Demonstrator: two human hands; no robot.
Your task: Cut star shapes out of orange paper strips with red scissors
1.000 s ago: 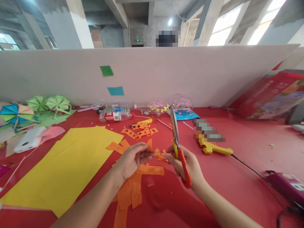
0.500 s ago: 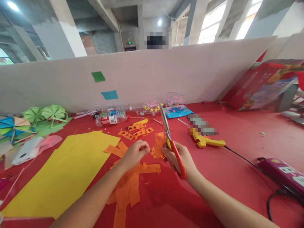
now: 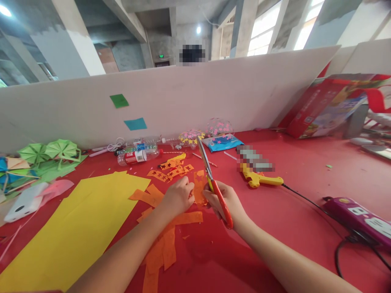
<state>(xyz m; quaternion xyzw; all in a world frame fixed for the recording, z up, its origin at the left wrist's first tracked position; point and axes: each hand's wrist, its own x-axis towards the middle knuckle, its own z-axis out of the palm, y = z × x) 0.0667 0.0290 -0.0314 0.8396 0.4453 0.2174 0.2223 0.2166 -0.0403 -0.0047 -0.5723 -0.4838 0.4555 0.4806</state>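
In my right hand (image 3: 226,200) is a pair of scissors (image 3: 220,199) with red-orange and yellow handles. Its blades point up and away from me and look closed. My left hand (image 3: 180,194) is closed just to the left of it, fingers curled; what they hold, if anything, is hidden. Between the two hands an orange paper piece (image 3: 199,183) lies on the red table (image 3: 250,248). Orange paper strips (image 3: 169,248) are under and around my left forearm. Beyond the hands lie orange strips with star-shaped holes (image 3: 175,172).
Yellow paper sheets (image 3: 76,215) cover the left side. A plastic bottle (image 3: 134,157), a blue packet (image 3: 224,142) and star-dotted clear domes (image 3: 220,127) stand along the white partition (image 3: 183,93). At right are a yellow glue gun (image 3: 265,180), its cord and a purple power strip (image 3: 354,217).
The view has shifted slightly, so most things sit a little further left. My left fingers have curled in more tightly, covering the small orange pieces. The scissors stay in my right hand.
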